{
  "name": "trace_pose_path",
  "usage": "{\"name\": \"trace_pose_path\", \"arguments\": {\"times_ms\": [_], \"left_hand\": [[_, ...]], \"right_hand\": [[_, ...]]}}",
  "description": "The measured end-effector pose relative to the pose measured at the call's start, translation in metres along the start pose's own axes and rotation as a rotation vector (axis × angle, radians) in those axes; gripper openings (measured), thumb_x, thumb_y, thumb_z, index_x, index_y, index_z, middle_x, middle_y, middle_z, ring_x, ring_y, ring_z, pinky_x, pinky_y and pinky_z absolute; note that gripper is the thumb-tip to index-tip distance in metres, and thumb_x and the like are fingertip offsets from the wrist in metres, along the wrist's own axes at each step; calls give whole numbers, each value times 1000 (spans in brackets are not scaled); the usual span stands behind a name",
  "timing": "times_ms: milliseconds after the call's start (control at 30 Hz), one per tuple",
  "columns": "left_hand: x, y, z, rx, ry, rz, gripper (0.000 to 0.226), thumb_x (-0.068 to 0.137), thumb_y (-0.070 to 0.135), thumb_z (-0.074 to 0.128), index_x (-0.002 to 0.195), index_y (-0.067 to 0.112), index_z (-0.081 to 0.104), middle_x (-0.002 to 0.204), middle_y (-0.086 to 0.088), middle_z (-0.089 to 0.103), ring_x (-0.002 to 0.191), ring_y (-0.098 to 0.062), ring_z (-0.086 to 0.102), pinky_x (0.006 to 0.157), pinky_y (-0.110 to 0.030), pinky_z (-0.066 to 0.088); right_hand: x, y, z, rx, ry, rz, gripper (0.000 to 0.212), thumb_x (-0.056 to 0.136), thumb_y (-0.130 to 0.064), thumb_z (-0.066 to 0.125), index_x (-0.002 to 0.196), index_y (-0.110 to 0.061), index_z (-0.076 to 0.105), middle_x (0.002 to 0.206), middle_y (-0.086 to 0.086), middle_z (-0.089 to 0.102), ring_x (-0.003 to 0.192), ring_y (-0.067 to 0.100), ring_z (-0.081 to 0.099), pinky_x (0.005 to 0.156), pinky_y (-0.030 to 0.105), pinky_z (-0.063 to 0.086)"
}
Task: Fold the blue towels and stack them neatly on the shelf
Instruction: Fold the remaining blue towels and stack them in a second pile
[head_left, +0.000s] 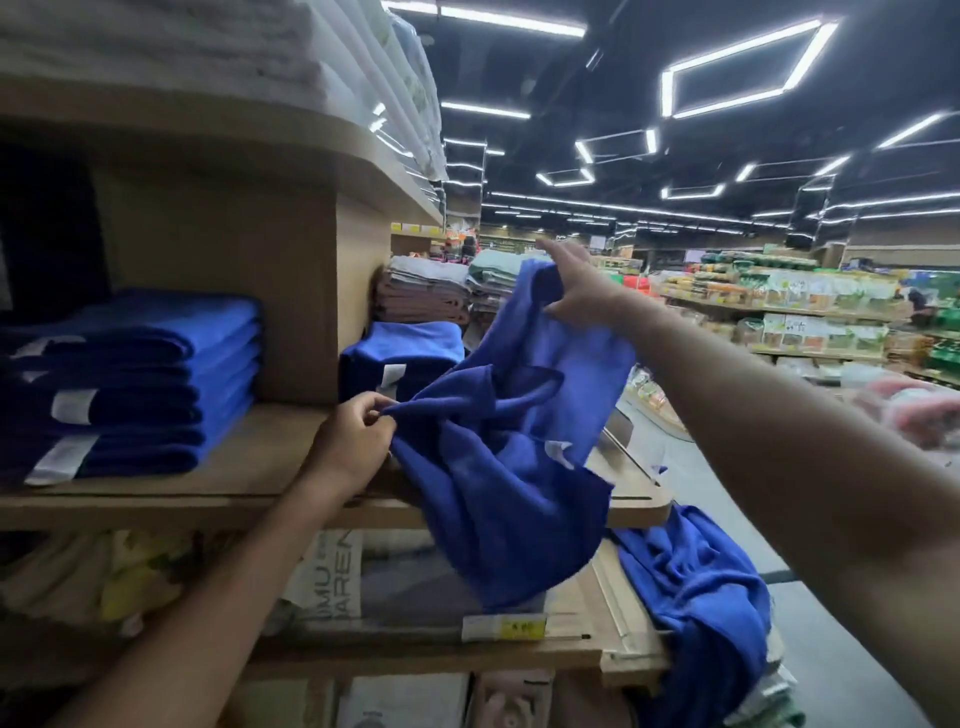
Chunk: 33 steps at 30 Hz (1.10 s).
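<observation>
Both hands are on it: left hand (358, 441) pinches a corner of the loose royal-blue cloth towel (509, 441), right hand (576, 291) grips its upper edge, held high. It hangs crumpled over the front edge of the light wooden shelf (249, 467) (nothing folded yet). Spreading step, I'd say; next, draw the corners apart until it hangs flat. Alongside sits the stack of folded blue towels (156, 384); another rumpled blue towel (701, 597) lies below.
</observation>
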<state>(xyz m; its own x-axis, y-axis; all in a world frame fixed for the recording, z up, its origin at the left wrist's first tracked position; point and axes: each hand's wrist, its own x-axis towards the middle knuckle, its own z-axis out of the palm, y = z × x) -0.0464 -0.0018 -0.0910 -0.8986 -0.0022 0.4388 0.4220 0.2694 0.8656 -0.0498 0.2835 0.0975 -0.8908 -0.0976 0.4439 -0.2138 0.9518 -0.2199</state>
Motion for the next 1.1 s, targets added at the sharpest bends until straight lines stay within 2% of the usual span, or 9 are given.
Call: {"name": "trace_pose_path", "arguments": {"times_ms": [67,133,233,300,500,633,767,967,1100], "left_hand": [[0,-2,0,51,27,40,32,85,0,54,98,28,63,94,6,67,91,-20,64,84,-33,52],[1,-3,0,51,-1,83,49,82,-9,50,115,26,58,112,3,61,108,-17,59,92,-23,45],[-1,-3,0,68,-86,123,62,72,6,45,127,30,56,127,3,58,116,-9,54,96,-15,38],[-2,-4,0,91,-102,153,62,66,15,43,122,38,58,125,7,62,114,-4,56,99,-20,42],[-10,3,3,248,-175,78,62,76,38,67,137,42,53,97,16,69,91,-7,68,85,-32,56],[-31,30,-9,258,-203,76,17,74,36,58,84,36,71,70,9,69,68,-11,64,69,-38,55],[-77,45,-38,278,-304,66,26,67,44,52,81,29,67,66,5,67,59,-11,59,62,-42,50],[-106,70,-48,826,-498,56,25,63,56,53,82,42,61,70,21,63,67,-6,61,64,-33,50],[-94,82,-49,757,-632,-21,51,70,80,49,79,34,71,71,13,69,65,-7,63,70,-41,54]], "right_hand": [[2,-15,27,-83,-113,12,94,84,-6,75,160,-14,22,158,17,31,142,30,38,109,37,44],[-6,-23,52,-218,-238,10,64,89,-16,71,148,-11,47,140,17,58,122,30,59,94,33,52],[-39,-30,78,-271,-414,86,34,96,-39,57,86,-10,73,87,14,76,65,27,66,49,24,47],[-68,-27,92,-275,-328,61,48,94,-55,54,65,-17,57,65,6,63,58,24,54,53,29,36],[-136,-21,101,-156,-299,-38,28,96,-46,57,117,-29,65,120,4,69,109,29,64,86,36,51],[-152,-12,59,-200,-439,-82,15,92,-26,61,106,-28,67,107,2,69,92,25,64,82,33,51],[-165,5,18,-322,-721,-2,9,85,-29,69,91,-22,71,99,8,74,76,19,63,73,37,56],[-163,2,51,-39,-395,107,47,94,-67,51,81,-25,68,84,-4,75,68,11,61,61,29,45],[-157,7,84,-211,-152,207,53,87,-74,48,90,-24,64,81,-6,67,80,19,62,69,33,49]]}}
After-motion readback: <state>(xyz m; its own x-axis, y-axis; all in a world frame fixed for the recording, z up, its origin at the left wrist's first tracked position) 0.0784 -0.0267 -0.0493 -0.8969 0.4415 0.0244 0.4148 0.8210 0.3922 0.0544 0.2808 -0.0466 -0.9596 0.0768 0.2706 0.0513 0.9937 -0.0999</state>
